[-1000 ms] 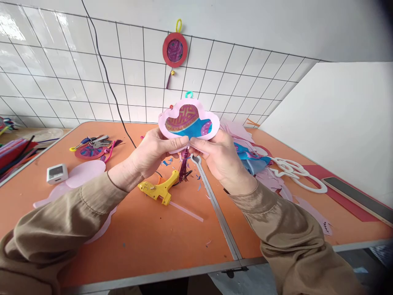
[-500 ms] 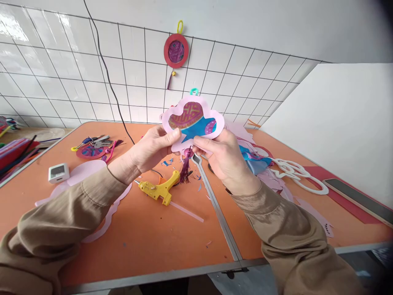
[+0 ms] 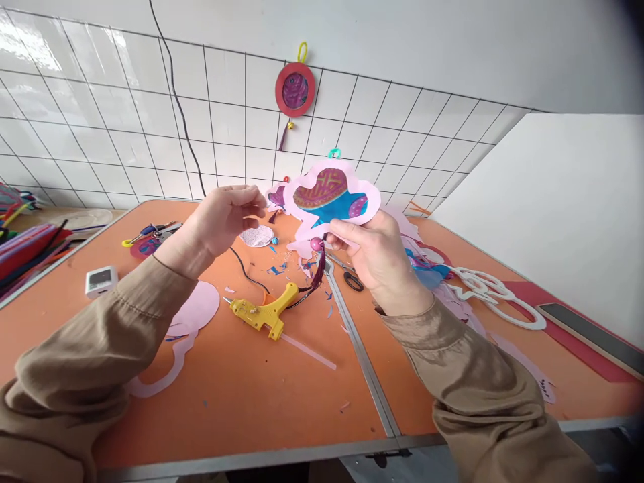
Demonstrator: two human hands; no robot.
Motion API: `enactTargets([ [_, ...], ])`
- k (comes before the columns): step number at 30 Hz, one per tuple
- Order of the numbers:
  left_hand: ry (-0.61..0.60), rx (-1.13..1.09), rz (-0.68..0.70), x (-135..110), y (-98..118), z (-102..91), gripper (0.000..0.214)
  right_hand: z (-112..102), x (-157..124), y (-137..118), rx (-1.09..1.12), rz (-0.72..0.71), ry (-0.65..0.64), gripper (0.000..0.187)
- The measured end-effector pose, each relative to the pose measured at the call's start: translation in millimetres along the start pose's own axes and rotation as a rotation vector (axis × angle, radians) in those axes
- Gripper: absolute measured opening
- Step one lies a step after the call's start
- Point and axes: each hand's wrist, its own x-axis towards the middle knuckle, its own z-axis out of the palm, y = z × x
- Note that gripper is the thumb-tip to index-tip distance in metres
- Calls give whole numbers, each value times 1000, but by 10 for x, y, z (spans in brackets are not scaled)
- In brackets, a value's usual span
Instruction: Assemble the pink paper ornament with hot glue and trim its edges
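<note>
My right hand pinches a cloud-shaped pink paper ornament by its lower right edge. Blue and purple patterned fabric fills its middle. A teal loop tops it, and a pink bead with a dark purple tassel hangs below. My left hand is raised to the left of the ornament, apart from it, fingers loosely curved with nothing in them. On the table below lies a yellow glue gun with a clear glue stick in its back.
A round red ornament hangs on the tiled wall. The orange table holds scissors, pink paper scraps, a small white device, white cut-out rings and a phone. A black cord runs down the wall.
My left hand has let go of the ornament and drawn back to the left. The ornament, now in my right hand alone, has shifted slightly right.
</note>
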Motion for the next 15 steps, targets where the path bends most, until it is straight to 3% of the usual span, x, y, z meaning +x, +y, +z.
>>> enactTargets([
  [3,-153,-104,-112,-14,18,21,20,-39,21,-21,16,-23,33,18],
  [6,-231,-161,-193,-41,10,63,28,-77,30,-56,37,-36,47,19],
  [8,-257,-161,-231,-59,8,82,28,-96,31,-73,48,-34,54,20],
  [12,-284,-121,-203,-80,17,81,10,-112,24,-84,74,-35,54,20],
  [15,-255,-37,-160,-100,23,75,21,-105,11,-88,54,-42,39,19],
])
